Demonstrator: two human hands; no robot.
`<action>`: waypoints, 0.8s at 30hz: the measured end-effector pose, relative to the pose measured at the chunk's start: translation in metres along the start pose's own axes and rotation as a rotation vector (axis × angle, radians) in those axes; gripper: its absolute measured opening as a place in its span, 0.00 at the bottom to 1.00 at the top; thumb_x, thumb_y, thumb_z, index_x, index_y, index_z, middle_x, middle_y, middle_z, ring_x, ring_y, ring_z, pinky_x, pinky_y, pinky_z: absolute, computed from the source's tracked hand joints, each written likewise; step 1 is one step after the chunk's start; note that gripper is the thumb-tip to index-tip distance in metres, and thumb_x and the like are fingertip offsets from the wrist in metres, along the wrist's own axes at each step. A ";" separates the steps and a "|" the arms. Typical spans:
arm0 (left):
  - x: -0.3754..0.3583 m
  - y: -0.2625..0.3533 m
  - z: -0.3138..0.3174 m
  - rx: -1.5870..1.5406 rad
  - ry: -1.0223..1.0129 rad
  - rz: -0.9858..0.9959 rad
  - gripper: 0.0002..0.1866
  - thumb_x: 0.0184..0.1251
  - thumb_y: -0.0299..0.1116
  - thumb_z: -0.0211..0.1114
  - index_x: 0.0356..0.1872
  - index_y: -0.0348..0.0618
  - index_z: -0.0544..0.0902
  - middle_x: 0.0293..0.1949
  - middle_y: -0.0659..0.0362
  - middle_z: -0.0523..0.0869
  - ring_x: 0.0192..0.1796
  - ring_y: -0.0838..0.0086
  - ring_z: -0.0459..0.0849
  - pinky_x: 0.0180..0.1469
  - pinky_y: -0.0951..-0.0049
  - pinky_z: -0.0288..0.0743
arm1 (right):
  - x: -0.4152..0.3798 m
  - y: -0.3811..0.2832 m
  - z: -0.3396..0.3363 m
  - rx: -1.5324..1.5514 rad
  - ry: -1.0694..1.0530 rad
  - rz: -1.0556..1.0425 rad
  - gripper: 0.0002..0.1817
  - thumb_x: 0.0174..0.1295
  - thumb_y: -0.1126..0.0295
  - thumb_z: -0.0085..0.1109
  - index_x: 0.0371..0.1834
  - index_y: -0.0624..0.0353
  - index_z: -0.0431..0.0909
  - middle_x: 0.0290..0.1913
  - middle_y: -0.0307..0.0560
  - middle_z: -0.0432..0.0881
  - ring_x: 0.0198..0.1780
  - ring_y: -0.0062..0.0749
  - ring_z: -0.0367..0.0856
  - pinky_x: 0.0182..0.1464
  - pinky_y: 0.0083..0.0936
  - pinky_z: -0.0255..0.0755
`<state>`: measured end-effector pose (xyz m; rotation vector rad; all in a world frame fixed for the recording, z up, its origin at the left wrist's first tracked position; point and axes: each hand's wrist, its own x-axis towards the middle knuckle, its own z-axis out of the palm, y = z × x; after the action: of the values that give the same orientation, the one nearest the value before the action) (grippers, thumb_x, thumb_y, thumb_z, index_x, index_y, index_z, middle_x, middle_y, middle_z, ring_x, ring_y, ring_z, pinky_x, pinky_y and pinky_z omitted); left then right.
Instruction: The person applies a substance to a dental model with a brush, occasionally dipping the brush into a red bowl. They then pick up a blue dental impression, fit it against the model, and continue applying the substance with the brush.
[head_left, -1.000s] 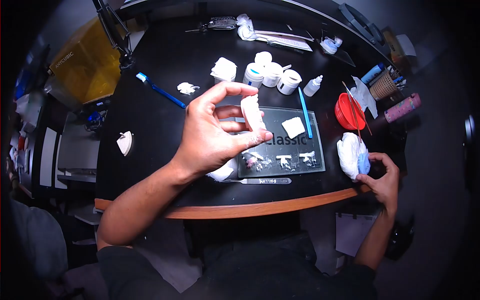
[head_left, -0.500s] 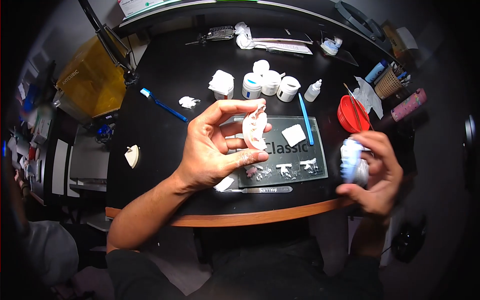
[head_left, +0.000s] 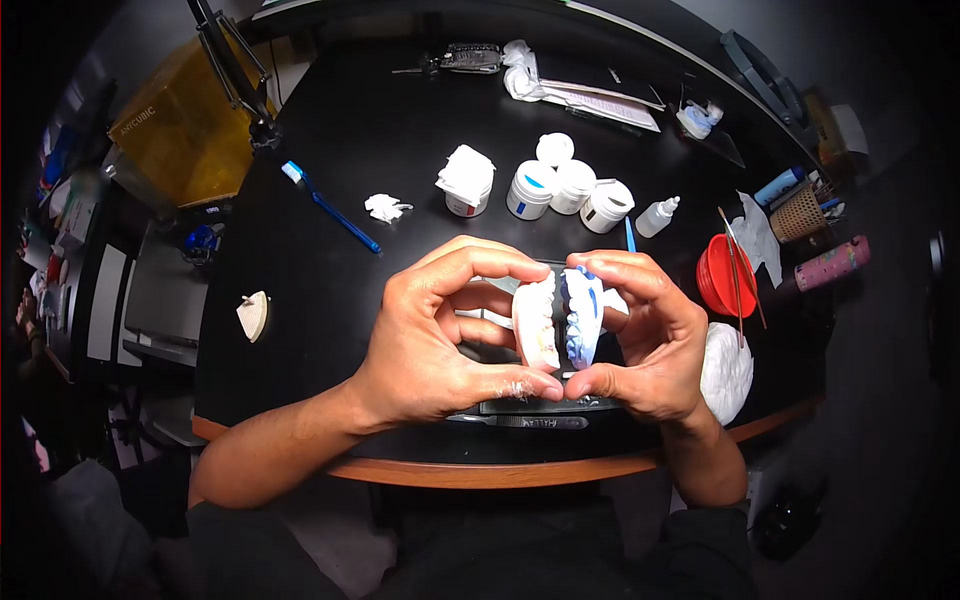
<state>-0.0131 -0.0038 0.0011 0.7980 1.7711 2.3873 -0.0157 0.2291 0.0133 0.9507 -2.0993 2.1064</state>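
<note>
My left hand [head_left: 430, 330] grips a pale pinkish-white dental cast [head_left: 536, 322] between thumb and fingers. Facing it, a blue and white dental cast [head_left: 583, 316] is held by my right hand [head_left: 650, 335]. A narrow gap separates the two toothed sides, which stand upright over the glass slab [head_left: 500, 407]. Both hands hide most of that slab. In front of it lies a scalpel handle [head_left: 540, 422], and part of a blue stick [head_left: 630, 236] shows behind my right hand.
White jars [head_left: 531, 190] and a dropper bottle [head_left: 657, 216] stand beyond the hands. At the right are a red bowl [head_left: 712, 283] with brushes and a white rounded mass [head_left: 727, 372]. A blue toothbrush [head_left: 335, 210] and a small cast piece [head_left: 253, 316] lie left.
My right hand has moved left with the blue and white cast, bringing it close beside the pale one. My left hand has shifted slightly right. The white mass near the bowl is now uncovered.
</note>
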 end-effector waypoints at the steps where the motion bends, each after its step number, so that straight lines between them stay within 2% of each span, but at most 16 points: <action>1: 0.000 -0.001 0.000 -0.001 -0.005 0.007 0.36 0.44 0.19 0.88 0.59 0.33 0.82 0.60 0.52 0.78 0.56 0.67 0.89 0.54 0.68 0.93 | -0.001 0.001 0.000 0.005 -0.007 0.010 0.44 0.41 0.70 0.90 0.66 0.63 0.79 0.65 0.54 0.77 0.69 0.39 0.79 0.67 0.42 0.83; 4: 0.000 -0.003 0.000 0.000 -0.006 0.035 0.36 0.42 0.21 0.90 0.58 0.34 0.83 0.60 0.52 0.79 0.56 0.66 0.89 0.53 0.68 0.93 | -0.003 0.005 -0.002 -0.017 -0.007 -0.009 0.45 0.40 0.69 0.91 0.66 0.63 0.79 0.65 0.56 0.77 0.69 0.41 0.79 0.66 0.42 0.84; 7: 0.001 -0.001 -0.003 0.062 -0.060 0.055 0.41 0.38 0.19 0.91 0.60 0.32 0.81 0.62 0.49 0.76 0.61 0.63 0.86 0.57 0.63 0.93 | -0.003 0.005 -0.003 -0.031 -0.014 -0.040 0.45 0.39 0.69 0.91 0.65 0.64 0.80 0.64 0.58 0.78 0.69 0.42 0.79 0.65 0.41 0.85; 24: 0.000 -0.003 -0.003 0.128 -0.053 0.100 0.40 0.37 0.25 0.92 0.59 0.34 0.84 0.61 0.48 0.78 0.58 0.65 0.88 0.55 0.66 0.93 | -0.002 0.004 -0.001 -0.089 0.002 -0.057 0.45 0.38 0.68 0.91 0.65 0.64 0.80 0.64 0.59 0.78 0.68 0.43 0.80 0.63 0.39 0.87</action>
<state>-0.0150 -0.0058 -0.0019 0.9776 1.9232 2.3066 -0.0160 0.2307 0.0085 0.9852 -2.1186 1.9683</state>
